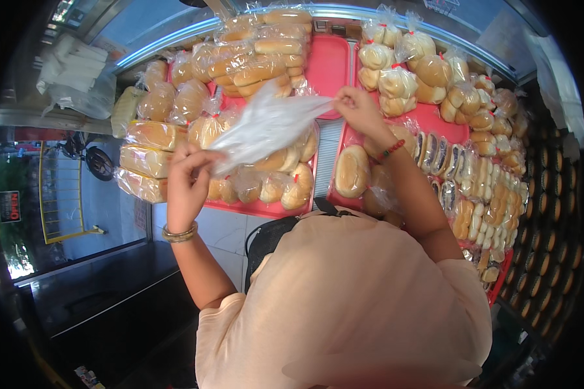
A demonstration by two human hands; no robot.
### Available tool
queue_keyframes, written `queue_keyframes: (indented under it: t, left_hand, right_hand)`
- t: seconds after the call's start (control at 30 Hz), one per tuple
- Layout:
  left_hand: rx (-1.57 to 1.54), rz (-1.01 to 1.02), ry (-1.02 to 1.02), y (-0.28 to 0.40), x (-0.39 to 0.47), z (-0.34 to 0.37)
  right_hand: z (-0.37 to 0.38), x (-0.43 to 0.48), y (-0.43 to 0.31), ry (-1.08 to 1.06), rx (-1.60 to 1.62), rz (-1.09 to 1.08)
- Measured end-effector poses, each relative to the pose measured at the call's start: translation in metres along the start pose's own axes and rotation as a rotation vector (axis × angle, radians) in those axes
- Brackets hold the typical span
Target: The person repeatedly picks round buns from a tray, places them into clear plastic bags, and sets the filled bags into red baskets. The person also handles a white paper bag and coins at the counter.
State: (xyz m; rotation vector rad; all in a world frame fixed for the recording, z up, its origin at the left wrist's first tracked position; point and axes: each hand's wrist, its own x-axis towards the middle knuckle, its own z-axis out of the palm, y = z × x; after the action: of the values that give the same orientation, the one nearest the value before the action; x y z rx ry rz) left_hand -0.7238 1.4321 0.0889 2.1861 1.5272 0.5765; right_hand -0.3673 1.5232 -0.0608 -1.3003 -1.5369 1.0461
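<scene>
A white plastic bag (267, 129), blurred by motion, is stretched between my two hands above the bagged bread. My left hand (191, 177) grips its lower left end, near the wrapped loaves (147, 163). At its upper right corner my right hand (357, 108) pinches the plastic, over the gap between the red trays. Below the bag lie several clear bags of buns (297, 187) tied with red. Long bread rolls (267, 70) in clear wrapping are stacked beyond it. One oval loaf (352, 171) in clear plastic lies below my right hand.
A red tray (328, 68) stands at the back middle. Bagged buns (397, 87) and rows of filled rolls (440, 158) cover trays at the right. White plastic bags (75, 65) hang at the upper left. Glass panes with a metal frame edge the far side; dark racks (540, 243) hold bread at far right.
</scene>
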Motion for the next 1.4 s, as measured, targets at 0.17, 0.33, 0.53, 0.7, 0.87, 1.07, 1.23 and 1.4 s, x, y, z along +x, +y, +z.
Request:
queue_keyframes:
  t: [0.17,0.33,0.53,0.7,0.87,1.07,1.23,1.4]
  left_hand:
    - [0.563,-0.269,0.377,-0.016,-0.003,0.008]
    - [0.547,-0.399,0.28,-0.024,-0.002,0.009]
    - [0.161,-0.296,0.143,0.002,0.027,0.016]
    - [-0.32,0.056,0.031,0.075,0.055,0.024]
    - [0.129,0.144,0.002,0.13,0.055,0.012]
    - [-0.134,0.29,-0.104,0.151,0.089,0.036]
    - [-0.855,-0.006,0.007,0.148,0.155,-0.007]
    - [-0.826,0.573,0.104,0.214,0.226,-0.038]
  right_hand:
    - [0.072,0.037,0.02,-0.149,0.086,0.224]
    - [0.097,0.04,-0.001,-0.066,0.275,0.12]
    - [0.025,0.001,-0.084,0.403,0.627,-0.259]
    - [-0.013,-0.018,-0.133,0.521,1.053,-0.183]
    - [0.013,-0.023,-0.118,0.7,0.908,-0.073]
    - [0.043,-0.025,-0.107,0.21,0.533,-0.281]
    - [-0.033,-0.028,-0.15,0.155,0.035,-0.584]
    - [-0.072,0.005,-0.196,0.431,-0.627,-0.618]
